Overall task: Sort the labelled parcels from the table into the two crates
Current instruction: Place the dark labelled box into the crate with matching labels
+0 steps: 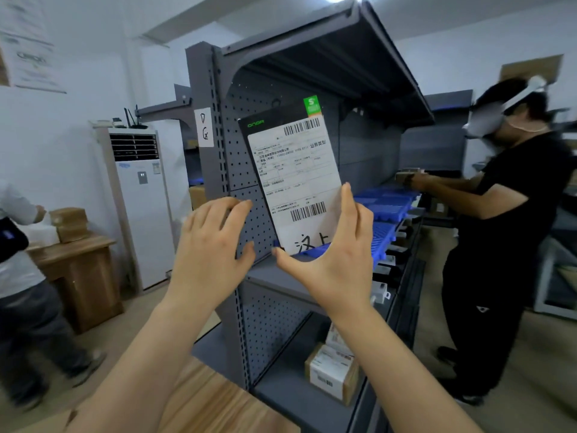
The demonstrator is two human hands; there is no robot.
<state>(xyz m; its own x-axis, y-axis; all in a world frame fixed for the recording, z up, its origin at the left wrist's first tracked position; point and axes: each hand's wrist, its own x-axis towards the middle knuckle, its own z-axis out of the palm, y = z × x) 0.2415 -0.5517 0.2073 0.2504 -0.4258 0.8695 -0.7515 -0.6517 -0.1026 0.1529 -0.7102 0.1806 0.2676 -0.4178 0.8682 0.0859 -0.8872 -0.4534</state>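
Gripping parcel point(293, 176), right fingers point(348, 200) spread.

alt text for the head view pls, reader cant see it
The right hand holds up a flat dark parcel with a white barcoded shipping label, the open left hand just beside it. Behind stands a grey pegboard shelf unit with blue trays; a person in black works at it.

Two bare arms in front of the grey shelf rack point(199, 89): left hand point(209, 245) and right hand point(334, 260) uncovered, slim fingers point(347, 198), forearms bare all the way down.
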